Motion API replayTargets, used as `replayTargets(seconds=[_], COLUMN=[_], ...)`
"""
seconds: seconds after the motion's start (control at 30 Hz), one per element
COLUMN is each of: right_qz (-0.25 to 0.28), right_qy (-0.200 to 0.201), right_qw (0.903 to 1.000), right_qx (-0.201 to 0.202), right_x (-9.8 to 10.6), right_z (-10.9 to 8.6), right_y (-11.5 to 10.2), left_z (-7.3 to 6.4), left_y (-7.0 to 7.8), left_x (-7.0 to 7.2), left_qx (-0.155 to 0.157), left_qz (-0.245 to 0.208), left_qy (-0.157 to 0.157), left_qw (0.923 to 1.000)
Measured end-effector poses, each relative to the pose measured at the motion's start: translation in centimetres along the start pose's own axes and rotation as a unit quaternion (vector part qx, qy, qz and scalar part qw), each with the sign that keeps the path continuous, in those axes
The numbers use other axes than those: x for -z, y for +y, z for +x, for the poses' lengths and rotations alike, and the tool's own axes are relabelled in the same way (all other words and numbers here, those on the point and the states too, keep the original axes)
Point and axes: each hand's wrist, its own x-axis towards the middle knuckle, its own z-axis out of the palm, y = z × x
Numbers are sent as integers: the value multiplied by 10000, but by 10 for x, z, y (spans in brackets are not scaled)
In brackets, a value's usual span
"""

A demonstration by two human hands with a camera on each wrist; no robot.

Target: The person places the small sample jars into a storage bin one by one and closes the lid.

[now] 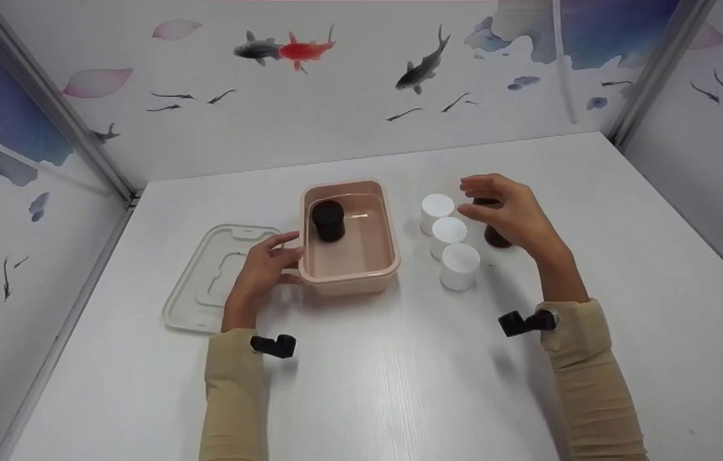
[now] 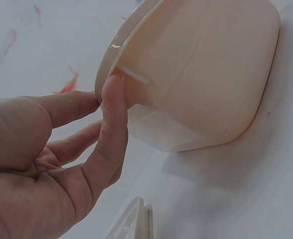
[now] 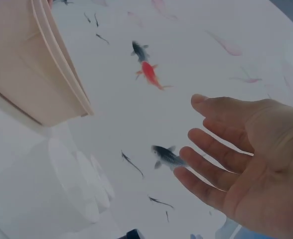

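My left hand [image 1: 263, 266] touches the left side of a pink rectangular plastic box [image 1: 348, 286]. In the left wrist view its thumb and a finger rest against the outside of the box, at the rim. Inside, toward the back left, stands a black cylindrical jar [image 1: 329, 222]. My right hand [image 1: 513, 214] hovers with relaxed, spread fingers and nothing in them. Below it are dark round objects [image 1: 497, 237], partly hidden by the hand. Left of that hand, a slanting row holds three white cylindrical jars [image 1: 437, 206] [image 1: 449, 232] [image 1: 460, 266].
A pale lid [image 1: 207, 282] lies flat on the white table [image 1: 361, 390] left of the box, partly under my left hand. Panels printed with fish [image 1: 425, 64] enclose the table at the back and sides. Small black cameras are strapped to both sleeves.
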Motion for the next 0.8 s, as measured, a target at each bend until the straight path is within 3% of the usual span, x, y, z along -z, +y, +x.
replayTargets(seconds=[0.5,0.8], right_qz=[224,25], right_qy=[538,788], right_qw=[9983,9963], right_qx=[66,-329], right_x=[26,33], right_z=[-5,-4], right_y=[36,75], left_z=[0,-1], left_y=[-2,-1], left_x=[0,0], left_qx=[-47,39], left_qz=[-28,-12], left_qy=[-59,-5], left_qw=[10000,10000])
